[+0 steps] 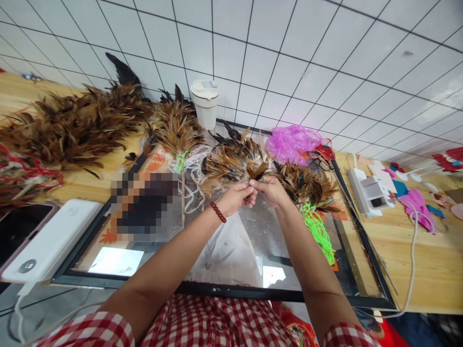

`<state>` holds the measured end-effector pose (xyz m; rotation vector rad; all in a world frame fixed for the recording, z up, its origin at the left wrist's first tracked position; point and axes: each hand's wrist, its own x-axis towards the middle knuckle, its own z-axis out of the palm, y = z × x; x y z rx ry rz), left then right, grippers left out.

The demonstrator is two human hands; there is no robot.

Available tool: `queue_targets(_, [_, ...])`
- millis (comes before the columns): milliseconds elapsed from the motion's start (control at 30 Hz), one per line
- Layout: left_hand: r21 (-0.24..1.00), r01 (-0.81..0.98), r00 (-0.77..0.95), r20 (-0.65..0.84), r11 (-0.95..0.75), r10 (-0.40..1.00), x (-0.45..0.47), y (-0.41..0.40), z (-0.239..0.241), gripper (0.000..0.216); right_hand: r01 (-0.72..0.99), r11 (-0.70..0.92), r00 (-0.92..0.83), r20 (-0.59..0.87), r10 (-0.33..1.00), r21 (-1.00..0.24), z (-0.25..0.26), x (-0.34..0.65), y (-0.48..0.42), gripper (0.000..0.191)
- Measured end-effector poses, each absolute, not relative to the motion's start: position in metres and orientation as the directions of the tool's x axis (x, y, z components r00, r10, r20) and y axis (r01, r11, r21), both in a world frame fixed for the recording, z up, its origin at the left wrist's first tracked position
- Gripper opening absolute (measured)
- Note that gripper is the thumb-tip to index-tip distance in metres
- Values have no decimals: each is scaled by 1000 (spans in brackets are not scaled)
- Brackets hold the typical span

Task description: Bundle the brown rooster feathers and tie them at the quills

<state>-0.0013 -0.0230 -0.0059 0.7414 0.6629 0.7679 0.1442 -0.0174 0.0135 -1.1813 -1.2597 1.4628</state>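
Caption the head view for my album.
Left hand and right hand meet at brown feathers, with bright green cord nearby.

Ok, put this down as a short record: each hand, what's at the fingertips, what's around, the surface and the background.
Left hand: fingers pinched, red beaded bracelet on the wrist
Right hand: fingers pinched, meeting the left
At fingertips: brown feathers; exact grip too small to tell
To the left: feather bundle with a stick
To the right: bright green cords
Farther back: pink plastic bag, white lidded cup
Surface: black-framed panel on wooden table
Background: white tiled wall
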Motion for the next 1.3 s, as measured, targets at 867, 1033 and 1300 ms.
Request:
queue_targets(867, [830, -530, 16, -197, 176, 980, 1, -12, -13, 22, 724, 226, -405, -136, 904, -652, 56, 195, -18, 14])
queue_targets(1033, [830, -522, 28, -212, 195, 977, 1, -12, -12, 21, 703, 279, -429, -78, 900, -654, 56, 188, -21, 17])
queue_targets(1300, [895, -425, 52, -128, 138, 990, 4, -14, -18, 17, 818, 382, -417, 15, 909, -429, 51, 164, -18, 25])
